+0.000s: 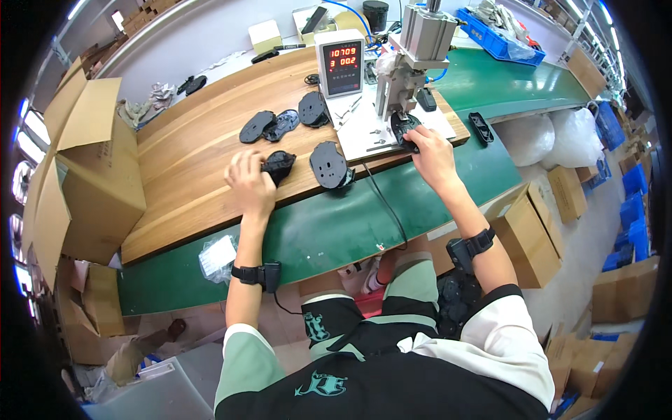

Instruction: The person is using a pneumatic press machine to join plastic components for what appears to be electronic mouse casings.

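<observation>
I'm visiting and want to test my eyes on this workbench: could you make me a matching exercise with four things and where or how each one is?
Things:
1. Right hand
2. Digital display box
3. Left hand
4. Blue crate

Places and states:
A. Holding a black casing over the wooden board
B. Beyond the press, to its right
C. Holding a round black part under the press
D. Lit with red digits

Right pairs: 1-C, 2-D, 3-A, 4-B
</observation>
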### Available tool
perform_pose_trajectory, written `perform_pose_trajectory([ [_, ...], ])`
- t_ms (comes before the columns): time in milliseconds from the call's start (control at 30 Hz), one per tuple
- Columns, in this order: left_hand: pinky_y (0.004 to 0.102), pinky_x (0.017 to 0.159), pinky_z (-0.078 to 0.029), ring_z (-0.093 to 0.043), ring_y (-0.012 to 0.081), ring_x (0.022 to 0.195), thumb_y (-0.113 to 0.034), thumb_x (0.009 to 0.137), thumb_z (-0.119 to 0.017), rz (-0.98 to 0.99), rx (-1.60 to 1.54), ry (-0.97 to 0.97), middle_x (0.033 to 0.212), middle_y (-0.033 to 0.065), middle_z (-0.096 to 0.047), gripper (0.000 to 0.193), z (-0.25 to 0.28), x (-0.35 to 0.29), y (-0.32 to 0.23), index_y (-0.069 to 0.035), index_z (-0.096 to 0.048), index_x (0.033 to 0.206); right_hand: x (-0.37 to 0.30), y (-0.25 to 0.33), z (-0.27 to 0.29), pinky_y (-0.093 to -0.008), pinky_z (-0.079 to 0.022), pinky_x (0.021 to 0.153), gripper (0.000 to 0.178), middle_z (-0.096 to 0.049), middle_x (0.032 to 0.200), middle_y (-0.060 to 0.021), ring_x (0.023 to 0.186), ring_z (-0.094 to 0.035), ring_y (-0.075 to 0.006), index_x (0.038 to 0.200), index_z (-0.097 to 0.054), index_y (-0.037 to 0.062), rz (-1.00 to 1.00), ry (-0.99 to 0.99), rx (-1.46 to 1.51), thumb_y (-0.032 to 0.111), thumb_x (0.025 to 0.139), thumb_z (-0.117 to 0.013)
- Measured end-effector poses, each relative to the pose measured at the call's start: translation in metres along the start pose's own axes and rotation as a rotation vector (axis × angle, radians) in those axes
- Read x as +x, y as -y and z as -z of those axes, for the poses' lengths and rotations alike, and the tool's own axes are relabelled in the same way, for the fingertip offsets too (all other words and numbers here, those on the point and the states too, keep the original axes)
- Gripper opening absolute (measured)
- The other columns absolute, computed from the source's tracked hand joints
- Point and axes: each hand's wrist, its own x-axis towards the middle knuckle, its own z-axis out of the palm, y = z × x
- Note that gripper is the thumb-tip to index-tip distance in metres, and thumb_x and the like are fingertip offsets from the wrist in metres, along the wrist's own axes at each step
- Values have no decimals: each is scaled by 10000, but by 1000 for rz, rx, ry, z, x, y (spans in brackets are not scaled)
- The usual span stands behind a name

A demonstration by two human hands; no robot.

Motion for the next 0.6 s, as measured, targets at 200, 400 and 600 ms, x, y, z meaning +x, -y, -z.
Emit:
perform_pose_trajectory([
  [200,491,1061,-407,-555,347,1242,-379,920,-692,-132,69,334,1353,176,-614,615,0,-8,-39,-46,-578,1423,4,0,-2,-445,-569,831,293,-673,979,-74,978,-680,-320,1007,-709,85,-24,48,43,-36,740,-706],
  [400,493,894,-491,-610,300,1107,-204,924,-669,-168,316,444,1186,111,-626,516,3,-16,-51,-102,-578,1422,-3,5,0,-453,-569,828,351,-664,1002,-54,929,-677,-319,1029,-688,132,-68,49,47,-36,725,-735],
  [600,447,877,-583,-640,349,1057,8,884,-623,-76,66,358,1092,180,-580,522,15,-9,-44,-22,-560,1401,-8,2,-1,-445,-566,816,316,-663,993,-56,916,-673,-311,980,-686,104,-63,10,47,-56,712,-736],
])
